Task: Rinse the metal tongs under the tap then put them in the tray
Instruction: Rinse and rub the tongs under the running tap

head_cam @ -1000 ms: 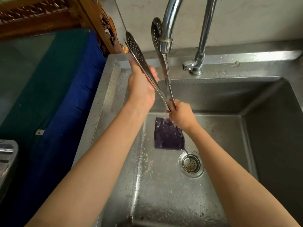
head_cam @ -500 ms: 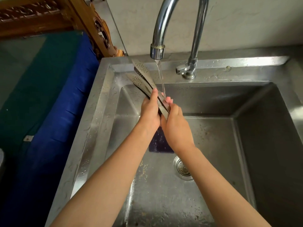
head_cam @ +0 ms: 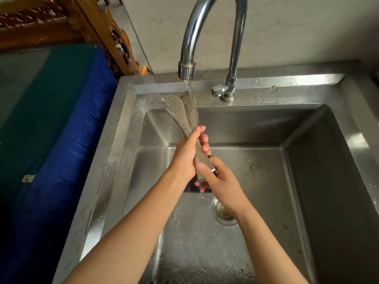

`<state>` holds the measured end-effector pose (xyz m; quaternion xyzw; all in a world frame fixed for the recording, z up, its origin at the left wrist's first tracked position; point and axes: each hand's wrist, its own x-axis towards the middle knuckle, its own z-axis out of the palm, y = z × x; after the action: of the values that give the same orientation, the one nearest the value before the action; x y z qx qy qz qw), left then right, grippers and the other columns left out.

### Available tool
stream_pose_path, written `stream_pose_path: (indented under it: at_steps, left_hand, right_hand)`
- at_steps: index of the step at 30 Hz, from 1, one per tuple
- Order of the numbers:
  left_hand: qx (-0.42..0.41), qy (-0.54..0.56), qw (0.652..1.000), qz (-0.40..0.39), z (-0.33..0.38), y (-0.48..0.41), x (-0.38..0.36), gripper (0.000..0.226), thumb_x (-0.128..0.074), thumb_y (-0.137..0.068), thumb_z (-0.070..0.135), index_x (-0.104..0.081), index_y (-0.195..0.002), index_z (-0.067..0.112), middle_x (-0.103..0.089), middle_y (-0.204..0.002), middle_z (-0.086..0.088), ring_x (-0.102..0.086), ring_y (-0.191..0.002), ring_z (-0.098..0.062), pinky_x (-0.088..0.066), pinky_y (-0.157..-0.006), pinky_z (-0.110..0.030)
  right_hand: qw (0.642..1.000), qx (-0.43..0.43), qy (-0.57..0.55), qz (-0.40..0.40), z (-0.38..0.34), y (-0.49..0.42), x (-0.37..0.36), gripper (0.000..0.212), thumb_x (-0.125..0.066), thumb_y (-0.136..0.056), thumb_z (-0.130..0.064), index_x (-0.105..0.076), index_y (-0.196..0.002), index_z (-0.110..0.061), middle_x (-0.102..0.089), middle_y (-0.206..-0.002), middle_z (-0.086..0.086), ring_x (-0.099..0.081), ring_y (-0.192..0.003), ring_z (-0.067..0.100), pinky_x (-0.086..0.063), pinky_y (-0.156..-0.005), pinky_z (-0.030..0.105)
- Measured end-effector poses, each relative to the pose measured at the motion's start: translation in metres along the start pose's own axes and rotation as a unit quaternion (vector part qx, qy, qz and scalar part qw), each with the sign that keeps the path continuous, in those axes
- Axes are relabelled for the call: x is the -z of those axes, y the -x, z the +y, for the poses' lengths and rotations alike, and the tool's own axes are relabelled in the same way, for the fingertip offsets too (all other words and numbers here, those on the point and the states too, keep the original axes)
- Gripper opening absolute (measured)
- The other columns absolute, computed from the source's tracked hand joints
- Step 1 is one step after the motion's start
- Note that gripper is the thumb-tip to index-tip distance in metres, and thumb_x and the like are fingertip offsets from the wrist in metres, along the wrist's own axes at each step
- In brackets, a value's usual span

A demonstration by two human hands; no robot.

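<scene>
The metal tongs, with two perforated flat ends, point up and away over the steel sink. A thin stream of water falls from the tap onto the right-hand blade. My left hand grips the middle of the tongs' arms. My right hand holds the hinge end just below, fingers curled round it. No tray is in view.
A drain strainer sits in the basin floor, with a dark purple pad mostly hidden under my hands. The tap lever is at the back rim. A blue and green cloth covers the surface to the left, and carved wood stands behind it.
The tongs came down from beside the spout and their arms closed together under the stream. My left hand slid along the arms; my right hand shifted down to the hinge end.
</scene>
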<state>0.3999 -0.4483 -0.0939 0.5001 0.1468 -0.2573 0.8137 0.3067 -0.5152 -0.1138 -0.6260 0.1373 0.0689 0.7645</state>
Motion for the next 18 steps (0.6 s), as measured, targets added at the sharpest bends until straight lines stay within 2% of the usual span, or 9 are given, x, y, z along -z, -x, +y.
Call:
stream_pose_path:
  at_steps: [2, 3, 5, 7, 9, 12, 14, 16, 18]
  left_hand:
    - [-0.008, -0.027, 0.999, -0.017, -0.002, 0.003, 0.001, 0.022, -0.047, -0.096, 0.028, -0.055, -0.081, 0.014, -0.050, -0.051, 0.006, -0.041, -0.040, -0.008, -0.040, -0.042, -0.020]
    - [-0.007, -0.032, 0.999, -0.030, -0.001, 0.004, 0.000, 0.025, -0.047, -0.095, 0.031, -0.054, -0.078, 0.014, -0.048, -0.050, 0.006, -0.041, -0.040, -0.008, -0.041, -0.043, -0.020]
    - [0.007, -0.051, 0.997, -0.063, 0.005, 0.004, -0.002, 0.029, -0.053, -0.089, 0.038, -0.052, -0.072, 0.015, -0.047, -0.048, 0.005, -0.041, -0.041, -0.008, -0.042, -0.044, -0.020]
    - [0.024, -0.069, 0.993, -0.092, 0.012, 0.003, -0.006, 0.028, -0.060, -0.080, 0.041, -0.055, -0.073, 0.014, -0.050, -0.051, 0.005, -0.044, -0.041, -0.008, -0.043, -0.045, -0.020]
    - [0.033, -0.035, 0.994, -0.100, 0.022, -0.001, -0.011, 0.022, -0.064, -0.079, 0.033, -0.060, -0.085, 0.013, -0.058, -0.061, 0.005, -0.048, -0.045, -0.006, -0.045, -0.046, -0.020]
    - [0.023, 0.032, 0.998, -0.058, 0.039, -0.013, -0.017, 0.017, -0.067, -0.079, 0.025, -0.061, -0.089, 0.013, -0.064, -0.070, 0.004, -0.052, -0.048, -0.005, -0.045, -0.043, -0.017]
    - [0.015, 0.027, 0.999, -0.041, 0.045, -0.017, -0.021, 0.017, -0.061, -0.087, 0.030, -0.058, -0.090, 0.013, -0.058, -0.057, 0.006, -0.044, -0.038, -0.002, -0.036, -0.037, -0.014]
    - [0.016, 0.004, 0.999, -0.029, 0.046, -0.019, -0.025, 0.027, -0.054, -0.089, 0.042, -0.055, -0.084, 0.015, -0.048, -0.043, 0.009, -0.035, -0.031, -0.001, -0.028, -0.032, -0.014]
    - [0.019, -0.018, 1.000, -0.017, 0.045, -0.018, -0.028, 0.039, -0.049, -0.088, 0.052, -0.050, -0.071, 0.017, -0.041, -0.036, 0.009, -0.031, -0.027, -0.001, -0.025, -0.029, -0.015]
  right_hand:
    - [0.998, 0.024, 0.062, 0.015, 0.003, -0.002, -0.003, 0.038, -0.050, -0.094, -0.023, -0.043, -0.130, -0.032, -0.052, -0.053, -0.006, -0.050, -0.046, 0.004, -0.053, -0.058, 0.025]
    - [0.996, 0.038, 0.077, 0.024, 0.004, 0.000, -0.005, 0.042, -0.048, -0.095, -0.023, -0.036, -0.133, -0.036, -0.048, -0.052, -0.007, -0.046, -0.047, 0.005, -0.052, -0.060, 0.032]
    - [0.992, 0.060, 0.106, 0.042, 0.007, 0.006, -0.008, 0.034, -0.046, -0.096, -0.026, -0.042, -0.130, -0.029, -0.047, -0.055, 0.001, -0.042, -0.053, 0.013, -0.052, -0.064, 0.049]
    - [0.990, 0.078, 0.105, 0.054, 0.009, 0.011, -0.007, 0.022, -0.045, -0.095, -0.030, -0.051, -0.111, -0.016, -0.048, -0.060, 0.005, -0.042, -0.058, 0.018, -0.050, -0.068, 0.058]
    - [0.988, 0.089, 0.104, 0.066, 0.007, 0.016, -0.005, 0.019, -0.045, -0.095, -0.032, -0.050, -0.094, -0.013, -0.049, -0.059, -0.004, -0.044, -0.057, 0.012, -0.050, -0.064, 0.051]
    - [0.984, 0.106, 0.132, 0.057, 0.004, 0.019, 0.001, 0.024, -0.045, -0.095, -0.031, -0.049, -0.089, -0.007, -0.050, -0.057, -0.007, -0.046, -0.051, 0.006, -0.043, -0.054, 0.025]
    - [0.985, 0.100, 0.137, 0.041, 0.003, 0.019, 0.004, 0.024, -0.045, -0.095, -0.029, -0.048, -0.092, -0.005, -0.050, -0.059, -0.003, -0.045, -0.052, 0.010, -0.040, -0.053, 0.027]
    - [0.981, 0.108, 0.156, 0.043, 0.003, 0.018, 0.005, 0.023, -0.046, -0.095, -0.029, -0.047, -0.095, -0.006, -0.054, -0.062, 0.004, -0.045, -0.053, 0.015, -0.041, -0.053, 0.030]
    - [0.978, 0.114, 0.167, 0.056, 0.004, 0.018, 0.003, 0.017, -0.048, -0.095, -0.024, -0.047, -0.095, -0.007, -0.059, -0.081, 0.013, -0.054, -0.058, 0.023, -0.049, -0.057, 0.033]
